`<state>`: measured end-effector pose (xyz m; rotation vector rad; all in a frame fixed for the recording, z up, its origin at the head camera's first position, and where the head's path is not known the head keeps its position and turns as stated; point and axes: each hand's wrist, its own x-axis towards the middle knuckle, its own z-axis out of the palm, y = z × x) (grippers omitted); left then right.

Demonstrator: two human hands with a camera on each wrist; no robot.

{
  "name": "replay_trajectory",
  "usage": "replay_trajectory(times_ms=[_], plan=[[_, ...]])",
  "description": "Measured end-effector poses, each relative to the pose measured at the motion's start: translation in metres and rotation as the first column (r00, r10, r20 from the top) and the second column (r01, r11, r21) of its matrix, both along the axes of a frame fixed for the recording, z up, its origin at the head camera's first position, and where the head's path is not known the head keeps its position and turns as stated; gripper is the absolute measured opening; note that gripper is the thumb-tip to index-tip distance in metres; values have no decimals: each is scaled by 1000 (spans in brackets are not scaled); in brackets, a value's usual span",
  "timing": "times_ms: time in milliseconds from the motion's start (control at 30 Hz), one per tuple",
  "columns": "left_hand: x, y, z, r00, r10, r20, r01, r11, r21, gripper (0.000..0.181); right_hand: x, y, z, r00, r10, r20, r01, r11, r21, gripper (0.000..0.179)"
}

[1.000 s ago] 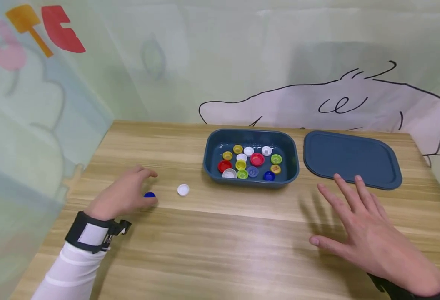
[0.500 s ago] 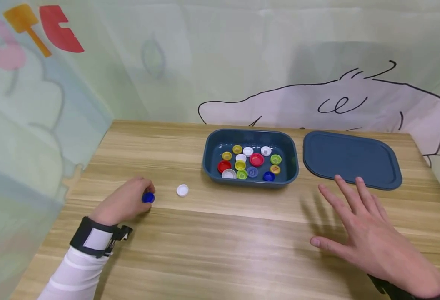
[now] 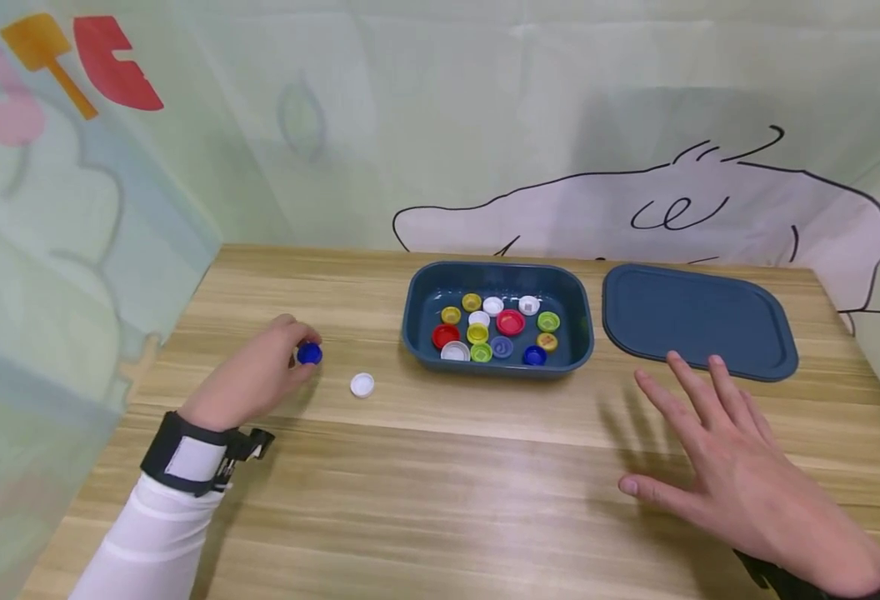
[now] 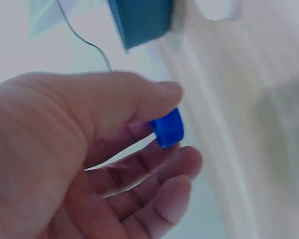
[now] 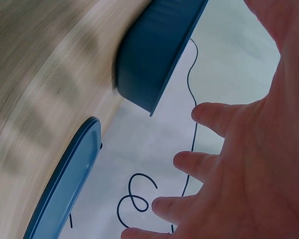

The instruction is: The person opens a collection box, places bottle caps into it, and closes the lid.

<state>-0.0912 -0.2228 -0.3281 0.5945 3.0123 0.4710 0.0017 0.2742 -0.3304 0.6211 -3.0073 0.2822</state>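
Observation:
My left hand [image 3: 256,375] pinches a blue bottle cap [image 3: 309,353] between thumb and fingers, above the table's left part. In the left wrist view the blue cap [image 4: 169,128] shows edge-on under the thumb. A white bottle cap [image 3: 362,385] lies on the table just right of that hand. Several caps in red, yellow, white, green and blue lie inside a dark blue plastic box [image 3: 500,372] at the table's middle. My right hand [image 3: 740,467] holds nothing, its fingers spread over the table at the right; the right wrist view shows its palm [image 5: 254,169].
A dark blue lid [image 3: 698,321] lies flat right of the box, just beyond my right fingertips. The wooden table [image 3: 440,500] ends at the back against a printed cloth [image 3: 440,108], and another cloth side [image 3: 57,292] borders it on the left.
My left hand has closed on the blue cap, lifted it from the table and moved it slightly away from me and right. My right hand stays in place.

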Motion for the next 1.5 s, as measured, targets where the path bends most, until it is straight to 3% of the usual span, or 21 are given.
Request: replay_trajectory(times_ms=[300,467,667,1033,1267,1500], plan=[[-22,40,28,992,-45,-118,54,995,80,34,2,1,0,1000,-4,4,4,1000,-7,99],[-34,65,37,987,-67,-149,82,992,99,36,2,1,-1,1000,-2,-1,2,1000,-10,100],[-49,94,32,981,-110,-158,126,987,96,37,2,1,-1,1000,-1,-10,1,1000,-6,101],[-72,153,9,980,-171,-98,167,985,-48,39,4,2,-2,1000,-15,0,15,1000,-12,101],[-76,164,-2,980,-164,-114,146,977,-153,43,4,3,-4,1000,-20,13,20,1000,-16,102],[-77,155,0,981,-108,-159,90,989,-116,60,5,3,-3,1000,-20,8,20,1000,-12,101]])
